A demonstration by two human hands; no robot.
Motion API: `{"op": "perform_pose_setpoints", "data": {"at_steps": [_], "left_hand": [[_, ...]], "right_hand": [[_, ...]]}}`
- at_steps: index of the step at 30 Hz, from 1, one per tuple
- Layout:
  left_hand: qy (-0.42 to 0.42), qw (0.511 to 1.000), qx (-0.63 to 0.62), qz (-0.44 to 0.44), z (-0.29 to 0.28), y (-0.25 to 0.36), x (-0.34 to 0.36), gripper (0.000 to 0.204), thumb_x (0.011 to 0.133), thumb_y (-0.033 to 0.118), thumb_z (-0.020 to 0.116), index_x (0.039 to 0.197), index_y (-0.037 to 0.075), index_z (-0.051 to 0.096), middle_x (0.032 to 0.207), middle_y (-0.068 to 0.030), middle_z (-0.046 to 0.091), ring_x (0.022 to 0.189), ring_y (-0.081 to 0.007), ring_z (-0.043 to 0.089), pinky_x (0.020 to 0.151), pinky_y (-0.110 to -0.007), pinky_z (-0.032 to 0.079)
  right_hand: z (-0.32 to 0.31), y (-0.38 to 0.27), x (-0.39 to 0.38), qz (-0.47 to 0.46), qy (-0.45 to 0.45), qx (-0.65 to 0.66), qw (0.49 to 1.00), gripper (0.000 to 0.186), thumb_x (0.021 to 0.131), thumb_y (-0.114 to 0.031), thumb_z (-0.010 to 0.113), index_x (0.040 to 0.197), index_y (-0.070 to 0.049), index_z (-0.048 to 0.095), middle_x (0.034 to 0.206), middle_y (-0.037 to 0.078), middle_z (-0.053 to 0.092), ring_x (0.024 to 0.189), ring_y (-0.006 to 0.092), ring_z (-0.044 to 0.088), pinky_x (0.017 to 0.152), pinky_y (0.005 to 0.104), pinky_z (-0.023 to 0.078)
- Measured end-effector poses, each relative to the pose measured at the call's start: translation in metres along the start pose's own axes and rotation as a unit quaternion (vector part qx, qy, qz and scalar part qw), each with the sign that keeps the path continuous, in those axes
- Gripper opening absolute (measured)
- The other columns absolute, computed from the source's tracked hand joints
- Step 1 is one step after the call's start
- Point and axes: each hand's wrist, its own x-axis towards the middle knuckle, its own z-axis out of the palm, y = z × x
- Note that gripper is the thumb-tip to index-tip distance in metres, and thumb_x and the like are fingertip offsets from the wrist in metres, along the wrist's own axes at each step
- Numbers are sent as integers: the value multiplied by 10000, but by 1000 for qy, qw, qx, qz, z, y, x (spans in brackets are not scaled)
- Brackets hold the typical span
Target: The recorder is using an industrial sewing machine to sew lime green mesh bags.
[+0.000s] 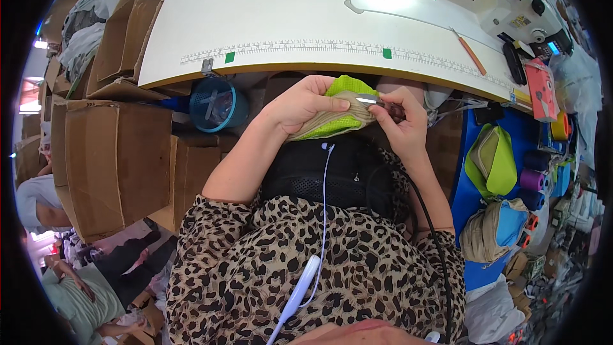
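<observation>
My left hand [313,101] grips a sewn fabric piece [345,85] in lime green and striped beige, its thumb pressed on the beige side. In my right hand [406,120] is a small knife [366,99] with a short shiny blade and a dark brown handle. The blade lies against the beige fabric, close to the left thumb. Both hands are held over my lap, just short of the table's front edge. The fingers behind the fabric are hidden.
A white sewing table [268,19] carries a sewing machine [511,6] and an orange-handled tool [471,54]. A blue basket [241,114] hangs below its edge. Cardboard boxes [118,166] stand left. A green-beige pouch [501,163] and thread spools [532,180] are right. Another person [89,300] sits lower left.
</observation>
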Motion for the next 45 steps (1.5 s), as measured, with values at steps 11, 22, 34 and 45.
{"op": "perform_pose_setpoints", "data": {"at_steps": [11, 22, 34, 45], "left_hand": [[3, 1000, 10, 20, -10, 5, -4, 312, 859, 4, 654, 1166, -44, 624, 1095, -133, 685, 965, -187, 670, 880, -316, 539], [16, 894, 397, 207, 0, 25, -22, 195, 779, -1, 724, 969, 21, 684, 819, -13, 595, 731, -128, 559, 672, -254, 448], [50, 468, 639, 609, 8, -5, -45, 176, 560, 133, 716, 734, 104, 702, 789, 7, 552, 673, -174, 558, 545, -290, 429], [51, 479, 636, 603, 5, -14, -38, 147, 585, 116, 738, 715, 103, 669, 784, 2, 550, 679, -165, 561, 547, -290, 417]], "right_hand": [[-6, 18, 4, -60, 140, 158, 976, 148, 896, 2, 650, 1010, 0, 556, 924, 16, 579, 807, 60, 547, 748, 185, 445], [-37, -19, 27, -58, -153, -57, 985, 262, 667, -24, 796, 907, -34, 690, 770, 20, 508, 696, 120, 490, 609, 243, 387], [-19, 11, 1, -326, 16, -128, 937, 239, 687, 83, 729, 857, -51, 627, 903, 113, 598, 621, 134, 514, 514, 249, 402], [-9, -12, 1, -200, -108, -121, 966, 337, 680, 66, 728, 989, -49, 661, 954, 115, 657, 709, 235, 657, 551, 289, 526]]}}
